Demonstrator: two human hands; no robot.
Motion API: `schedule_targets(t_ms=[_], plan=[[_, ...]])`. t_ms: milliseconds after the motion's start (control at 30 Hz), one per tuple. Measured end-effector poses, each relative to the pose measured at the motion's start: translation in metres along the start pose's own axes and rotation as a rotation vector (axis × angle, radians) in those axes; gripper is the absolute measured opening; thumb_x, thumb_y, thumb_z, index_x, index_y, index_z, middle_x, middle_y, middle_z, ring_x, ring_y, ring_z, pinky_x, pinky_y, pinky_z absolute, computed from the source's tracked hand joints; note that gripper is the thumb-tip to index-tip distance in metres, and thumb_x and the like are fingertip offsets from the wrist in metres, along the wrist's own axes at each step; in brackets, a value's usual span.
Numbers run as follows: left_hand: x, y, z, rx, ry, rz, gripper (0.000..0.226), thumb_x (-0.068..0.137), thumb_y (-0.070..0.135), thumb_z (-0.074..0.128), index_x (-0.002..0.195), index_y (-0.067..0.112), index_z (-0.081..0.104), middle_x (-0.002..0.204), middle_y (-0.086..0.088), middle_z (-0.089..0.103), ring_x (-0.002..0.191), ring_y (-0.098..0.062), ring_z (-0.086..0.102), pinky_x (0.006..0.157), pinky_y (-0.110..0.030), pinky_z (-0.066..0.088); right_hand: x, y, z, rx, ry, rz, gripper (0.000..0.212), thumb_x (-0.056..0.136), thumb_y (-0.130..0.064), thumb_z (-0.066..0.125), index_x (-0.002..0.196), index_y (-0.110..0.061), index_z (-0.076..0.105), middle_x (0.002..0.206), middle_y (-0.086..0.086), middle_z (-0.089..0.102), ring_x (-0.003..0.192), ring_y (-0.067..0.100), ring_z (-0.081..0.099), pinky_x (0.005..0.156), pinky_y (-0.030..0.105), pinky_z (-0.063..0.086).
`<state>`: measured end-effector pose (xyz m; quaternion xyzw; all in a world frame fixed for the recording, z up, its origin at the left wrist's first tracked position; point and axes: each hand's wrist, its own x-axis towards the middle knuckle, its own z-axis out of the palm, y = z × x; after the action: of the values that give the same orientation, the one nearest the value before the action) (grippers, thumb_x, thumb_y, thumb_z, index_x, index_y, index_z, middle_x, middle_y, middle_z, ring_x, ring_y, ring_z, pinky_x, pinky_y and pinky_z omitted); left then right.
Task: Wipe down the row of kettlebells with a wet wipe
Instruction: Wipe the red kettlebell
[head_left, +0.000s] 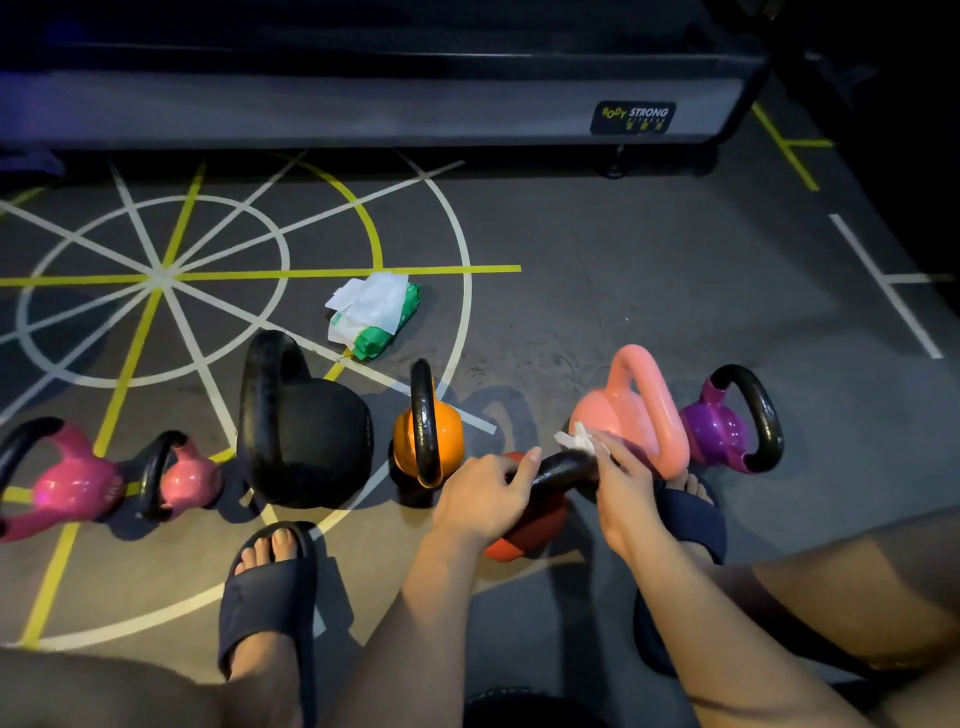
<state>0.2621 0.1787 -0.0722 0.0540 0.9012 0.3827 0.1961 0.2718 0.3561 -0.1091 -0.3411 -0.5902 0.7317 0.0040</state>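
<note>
A red kettlebell (524, 535) with a black handle stands pulled forward of the row, between my feet. My left hand (485, 499) grips the left end of its handle. My right hand (621, 480) holds a white wet wipe (575, 439) wrapped over the handle's right end. In the row on the floor, from the left, stand two magenta kettlebells (72, 488) (187, 480), a large black one (306, 431), an orange one (428, 431), a salmon-pink one (631, 410) and a purple one (727, 426).
A green and white pack of wipes (371, 314) lies open on the grey floor behind the row. A dark equipment base (363, 98) with a label runs along the back. My feet in dark slides (267, 587) (688, 514) flank the red kettlebell.
</note>
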Motion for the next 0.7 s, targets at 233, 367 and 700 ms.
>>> schedule_targets(t_ms=[233,367,700], plan=[[0.001,-0.003,0.001,-0.007,0.037,-0.007,0.061,0.1,0.065,0.035,0.054,0.028,0.053,0.066,-0.003,0.062,0.076,-0.029,0.061,0.065,-0.035,0.037,-0.007,0.006,0.005,0.054,0.128,0.101,0.025,0.094,-0.008,0.067,0.118,-0.004,0.071,0.089,0.004,0.072,0.083,0.013,0.068,0.088,0.03,0.054],[0.001,-0.006,0.001,-0.002,0.044,-0.013,0.064,0.1,0.065,0.035,0.056,0.022,0.054,0.066,-0.005,0.063,0.076,-0.029,0.062,0.064,-0.037,0.04,-0.017,-0.015,0.006,-0.215,0.01,-0.133,0.025,0.095,-0.007,0.059,0.103,-0.021,0.079,0.106,-0.003,0.076,0.11,0.019,0.068,0.101,0.037,0.051],[-0.005,0.005,0.0,0.011,0.04,-0.034,0.055,0.106,0.05,0.033,0.06,0.023,0.047,0.091,-0.014,0.07,0.094,-0.035,0.062,0.08,-0.04,0.042,-0.021,-0.021,0.004,-0.52,0.186,-0.185,0.03,0.091,-0.015,0.057,0.115,-0.023,0.074,0.113,-0.006,0.073,0.108,0.018,0.066,0.1,0.039,0.051]])
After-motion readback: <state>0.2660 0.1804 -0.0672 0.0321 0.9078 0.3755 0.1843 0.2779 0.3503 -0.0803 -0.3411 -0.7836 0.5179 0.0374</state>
